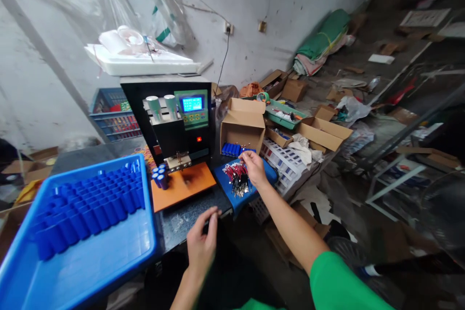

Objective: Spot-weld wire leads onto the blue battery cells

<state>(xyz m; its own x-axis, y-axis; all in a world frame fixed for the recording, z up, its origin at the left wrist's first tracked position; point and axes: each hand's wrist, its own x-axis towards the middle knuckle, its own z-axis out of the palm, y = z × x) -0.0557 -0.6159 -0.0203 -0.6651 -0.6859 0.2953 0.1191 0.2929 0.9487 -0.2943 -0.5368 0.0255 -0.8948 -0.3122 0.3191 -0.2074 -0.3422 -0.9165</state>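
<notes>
My right hand reaches out over a pile of small red and black wired connectors that lie on a blue pad; its fingers are pinched together above the pile. My left hand rests at the near edge of the dark workbench with its fingers curled on the edge. A black spot-welding machine with a lit screen stands behind an orange plate. A few blue cylindrical cells stand on that plate.
A big blue tray at the left holds several blue cells. An open cardboard box and more boxes stand to the right, with blue cells in front. White foam trays lie on top of the machine. The floor at the right is cluttered.
</notes>
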